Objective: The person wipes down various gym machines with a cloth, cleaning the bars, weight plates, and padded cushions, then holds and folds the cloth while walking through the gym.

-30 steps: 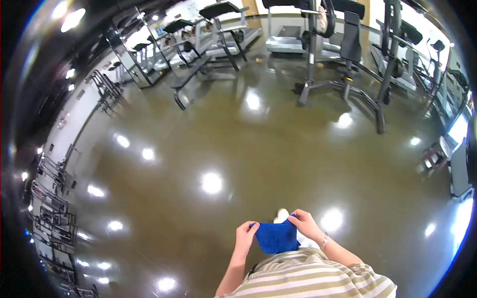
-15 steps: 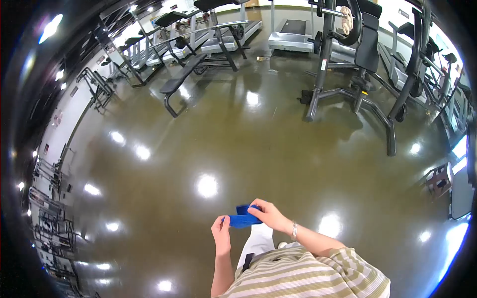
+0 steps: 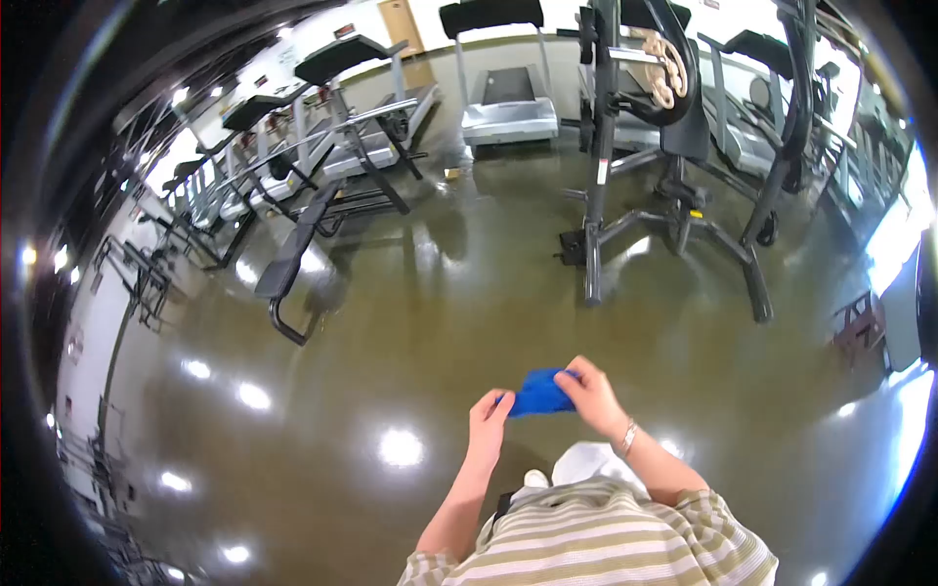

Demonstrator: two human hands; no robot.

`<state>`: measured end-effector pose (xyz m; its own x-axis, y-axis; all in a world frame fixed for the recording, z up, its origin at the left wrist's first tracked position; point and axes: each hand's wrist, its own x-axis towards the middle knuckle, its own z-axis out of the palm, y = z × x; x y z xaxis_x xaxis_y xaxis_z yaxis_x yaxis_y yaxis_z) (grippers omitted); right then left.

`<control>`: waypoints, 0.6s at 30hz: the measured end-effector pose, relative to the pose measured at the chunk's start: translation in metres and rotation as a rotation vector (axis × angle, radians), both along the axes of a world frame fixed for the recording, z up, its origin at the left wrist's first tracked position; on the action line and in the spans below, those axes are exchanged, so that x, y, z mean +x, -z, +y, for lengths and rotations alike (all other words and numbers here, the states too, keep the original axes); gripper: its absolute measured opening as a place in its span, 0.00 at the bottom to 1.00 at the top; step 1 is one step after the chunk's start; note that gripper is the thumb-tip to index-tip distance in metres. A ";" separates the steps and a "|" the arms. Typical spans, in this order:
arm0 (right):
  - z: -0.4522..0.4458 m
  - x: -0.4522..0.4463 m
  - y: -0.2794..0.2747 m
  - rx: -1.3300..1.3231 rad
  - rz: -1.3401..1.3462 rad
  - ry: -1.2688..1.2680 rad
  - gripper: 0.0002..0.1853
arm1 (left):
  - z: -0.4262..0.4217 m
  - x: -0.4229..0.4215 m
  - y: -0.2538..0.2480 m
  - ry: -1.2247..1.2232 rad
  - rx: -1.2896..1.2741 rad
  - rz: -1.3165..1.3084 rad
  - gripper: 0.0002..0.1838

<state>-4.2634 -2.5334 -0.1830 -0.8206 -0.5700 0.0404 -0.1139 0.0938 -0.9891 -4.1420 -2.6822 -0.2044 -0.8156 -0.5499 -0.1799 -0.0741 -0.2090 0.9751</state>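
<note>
A blue cloth [image 3: 539, 393], folded and soft-looking, is held in the air between both my hands, in front of my striped shirt. My left hand [image 3: 489, 410] pinches its left end between thumb and fingers. On the other side, my right hand [image 3: 592, 393] grips the upper right part, its thumb lying over the fabric. A bracelet [image 3: 628, 437] circles my right wrist. Whether the blue piece is a towel or a band cannot be made out.
A weight bench [image 3: 285, 266] with a barbell rack stands ahead on the left. A lever-type weight machine [image 3: 674, 210] is ahead on the right. Treadmills [image 3: 508, 117] line the back. A brown stool [image 3: 860, 322] is at far right, on the glossy floor [image 3: 430, 322].
My hands and the blue cloth have shifted right and slightly up in view. The cloth is less folded over. The view has tilted, and the machines appear nearer.
</note>
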 end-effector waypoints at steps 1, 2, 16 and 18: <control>-0.007 -0.020 -0.004 -0.018 -0.035 0.073 0.11 | -0.008 -0.027 -0.012 0.021 0.006 0.038 0.09; -0.013 -0.042 0.003 -0.032 -0.034 0.136 0.10 | -0.015 -0.055 -0.022 0.039 0.014 0.083 0.08; -0.187 -0.375 0.036 -0.151 -0.137 0.134 0.10 | -0.202 -0.369 -0.001 0.112 -0.213 -0.064 0.07; -0.234 -0.396 0.014 -0.188 -0.171 0.084 0.09 | -0.241 -0.400 -0.014 -0.021 -0.176 0.005 0.07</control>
<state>-4.6590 -2.7675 -0.1967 -0.8687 -0.4953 -0.0042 0.0569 -0.0915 -0.9942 -4.5416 -2.9230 -0.1900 -0.8042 -0.5896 -0.0755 -0.0669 -0.0365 0.9971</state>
